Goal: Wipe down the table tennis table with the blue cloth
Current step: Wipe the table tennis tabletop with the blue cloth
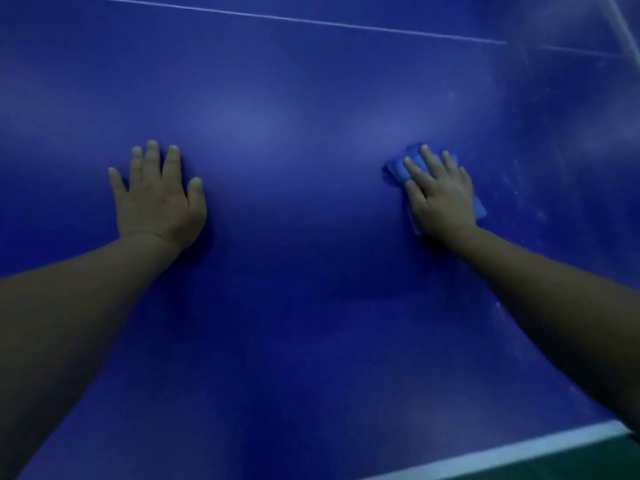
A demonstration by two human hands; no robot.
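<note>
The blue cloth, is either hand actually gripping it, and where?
Neither grips it. The right hand presses flat on the middle of the blue cloth; the left hand rests bare on the table.

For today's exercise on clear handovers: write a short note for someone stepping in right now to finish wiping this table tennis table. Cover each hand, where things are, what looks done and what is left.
Left hand: flat on the table, fingers spread, holding nothing.
Right hand: straight fingers pressing the blue cloth flat on the table.
Cloth: bunched under the right hand, towards the right side of the surface.
Done: the middle of the table between the hands looks free of marks.
Left: pale smears and specks show to the right of the cloth, up to the far right corner; wipe there next. Areas outside the view cannot be judged.
</note>
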